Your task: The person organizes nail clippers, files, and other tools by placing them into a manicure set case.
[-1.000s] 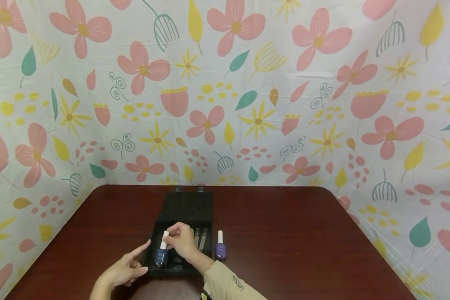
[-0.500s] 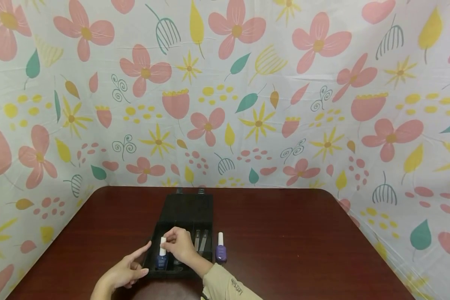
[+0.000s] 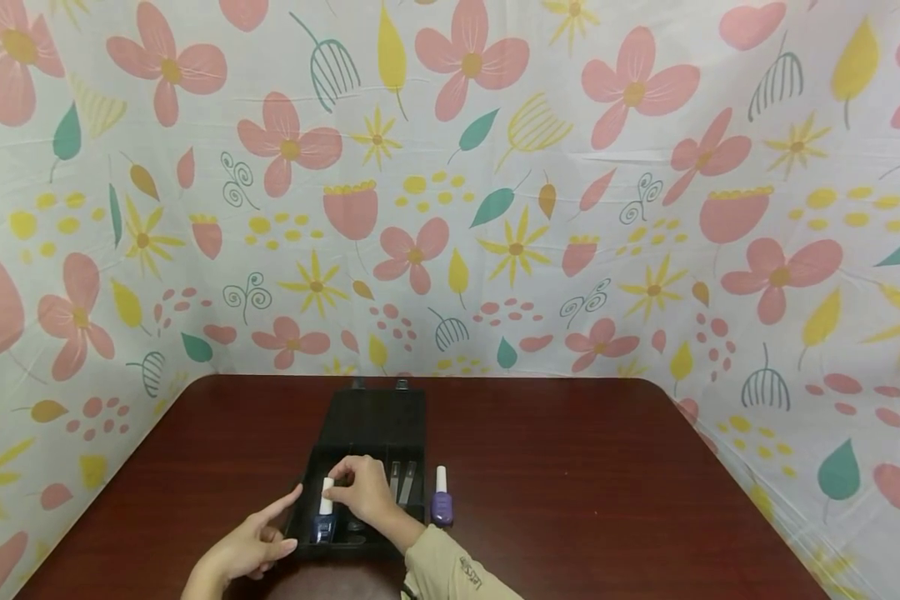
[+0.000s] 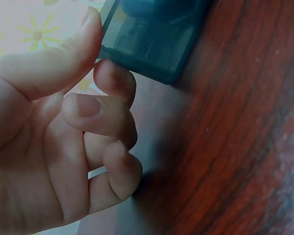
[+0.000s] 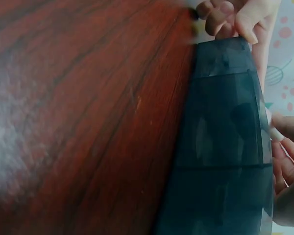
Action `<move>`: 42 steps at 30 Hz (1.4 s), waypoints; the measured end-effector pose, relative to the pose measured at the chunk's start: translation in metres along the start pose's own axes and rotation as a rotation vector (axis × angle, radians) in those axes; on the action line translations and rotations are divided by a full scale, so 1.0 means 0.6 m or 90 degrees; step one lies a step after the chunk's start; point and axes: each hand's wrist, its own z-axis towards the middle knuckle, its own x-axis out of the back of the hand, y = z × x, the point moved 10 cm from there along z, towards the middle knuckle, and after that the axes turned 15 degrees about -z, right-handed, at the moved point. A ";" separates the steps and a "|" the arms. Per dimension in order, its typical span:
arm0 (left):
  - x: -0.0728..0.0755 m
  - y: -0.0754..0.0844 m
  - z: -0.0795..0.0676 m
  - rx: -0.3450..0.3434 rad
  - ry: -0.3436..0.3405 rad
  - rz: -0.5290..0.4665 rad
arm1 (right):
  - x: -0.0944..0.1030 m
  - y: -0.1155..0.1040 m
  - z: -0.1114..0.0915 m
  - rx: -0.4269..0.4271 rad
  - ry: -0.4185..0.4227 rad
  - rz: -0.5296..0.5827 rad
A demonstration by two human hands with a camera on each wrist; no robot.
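Observation:
My right hand [image 3: 365,490] pinches the white cap of a dark blue nail polish bottle [image 3: 324,527] between thumb and fingers. That bottle stands nearly upright in the left compartment of an open black box [image 3: 373,418], its lid folded back. At the box's front left corner, my left hand [image 3: 247,542] holds the wall, thumb at the corner and index finger stretched along the left side. The left wrist view has the hand's [image 4: 63,117] other fingers curled beside the translucent wall. In the right wrist view the box front [image 5: 225,122] hides the bottle's body.
A purple nail polish bottle [image 3: 442,505] with a white cap stands just right of the box. Slim metal tools [image 3: 407,483] lie in the box's right compartment. The dark red wooden table [image 3: 570,483] reaches back to a flowered cloth [image 3: 495,208].
My right hand has lowered the dark blue bottle into the left compartment, and the bottle has become more upright. The left hand stays at the box corner.

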 end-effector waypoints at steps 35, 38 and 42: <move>-0.001 -0.002 0.003 0.010 0.004 0.000 | 0.021 0.007 -0.019 0.104 0.026 -0.046; -0.001 -0.002 0.002 0.008 0.003 0.000 | 0.028 0.007 -0.023 0.115 0.018 -0.032; -0.001 -0.002 0.001 0.004 0.006 0.003 | 0.032 0.015 -0.028 0.094 -0.020 -0.010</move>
